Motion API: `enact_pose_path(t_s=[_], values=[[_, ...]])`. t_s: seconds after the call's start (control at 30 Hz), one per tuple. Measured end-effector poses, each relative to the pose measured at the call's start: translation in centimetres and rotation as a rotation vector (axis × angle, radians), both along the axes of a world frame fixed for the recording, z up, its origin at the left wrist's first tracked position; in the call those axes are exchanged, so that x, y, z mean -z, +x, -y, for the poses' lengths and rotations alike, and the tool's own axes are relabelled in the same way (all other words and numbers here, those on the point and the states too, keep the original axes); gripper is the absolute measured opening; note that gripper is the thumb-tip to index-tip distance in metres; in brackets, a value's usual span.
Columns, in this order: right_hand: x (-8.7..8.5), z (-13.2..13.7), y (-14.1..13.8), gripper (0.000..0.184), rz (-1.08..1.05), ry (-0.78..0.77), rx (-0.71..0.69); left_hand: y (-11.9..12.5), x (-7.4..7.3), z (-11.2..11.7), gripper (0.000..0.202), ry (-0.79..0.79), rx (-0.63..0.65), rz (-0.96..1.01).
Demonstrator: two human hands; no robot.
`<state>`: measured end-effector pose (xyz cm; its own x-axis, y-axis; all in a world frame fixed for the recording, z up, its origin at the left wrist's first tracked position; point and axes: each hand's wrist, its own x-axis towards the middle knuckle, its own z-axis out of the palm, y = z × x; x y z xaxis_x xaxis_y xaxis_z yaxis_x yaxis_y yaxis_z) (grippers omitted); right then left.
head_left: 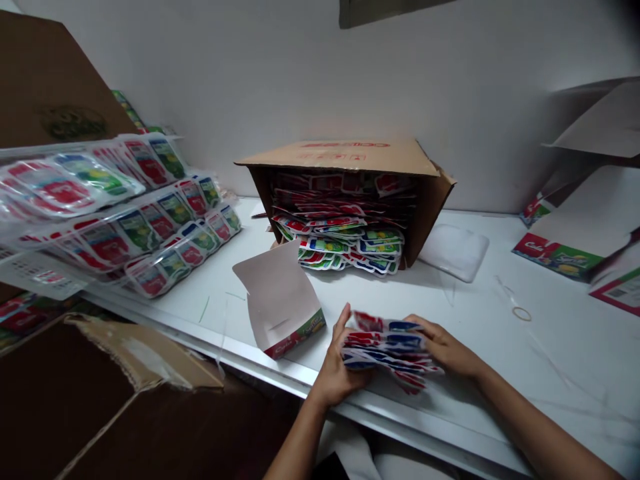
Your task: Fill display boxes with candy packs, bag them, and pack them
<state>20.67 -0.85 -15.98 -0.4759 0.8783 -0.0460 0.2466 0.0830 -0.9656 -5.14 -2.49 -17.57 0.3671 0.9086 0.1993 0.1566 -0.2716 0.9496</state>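
Now my left hand (336,375) and right hand (449,348) clasp packets (384,345) between them; the small box (285,303) (lid open) lies leftward, nearer my left hand.

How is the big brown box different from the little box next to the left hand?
The big box is much larger than the little box. The big box is brown with red print on top, while the little box has a red-and-green printed edge. The big box is stuffed with packets; the little box shows a bare, pale inside. Both are open on the table.
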Motion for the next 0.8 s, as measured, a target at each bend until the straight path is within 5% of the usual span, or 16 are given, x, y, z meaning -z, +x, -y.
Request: enact_pose_path(t_s=[0.17, 0.3, 0.37, 0.47, 0.63, 0.73, 0.8], values=[[0.8, 3.0, -0.8, 0.073, -0.299, -0.23, 0.076, 0.5, 0.0, 0.4, 0.073, -0.103, 0.018, 0.104], [1.6, 5.2, -0.2, 0.12, -0.294, -0.124, 0.085, 1.4, -0.5, 0.7, 0.104, -0.146, -0.06, 0.142], [1.7, 5.8, -0.2, 0.131, -0.174, -0.042, 0.126, 1.8, -0.6, 0.6, 0.104, -0.162, -0.059, 0.151], [1.6, 5.5, -0.8, 0.115, -0.054, -0.002, 0.267, 2.1, -0.8, 0.3, 0.079, -0.163, -0.008, 0.151], [1.5, 3.6, -1.4, 0.062, -0.089, 0.068, 0.225, 2.1, -1.4, 0.1, 0.081, -0.126, 0.054, 0.153], [1.8, 2.9, -1.3, 0.065, -0.133, 0.142, 0.256, 2.2, -1.7, 0.2, 0.061, -0.053, 0.004, 0.12], [2.2, 2.6, -1.5, 0.067, -0.15, 0.136, 0.239, 2.3, -1.5, 0.1, 0.069, -0.06, -0.004, 0.156]])
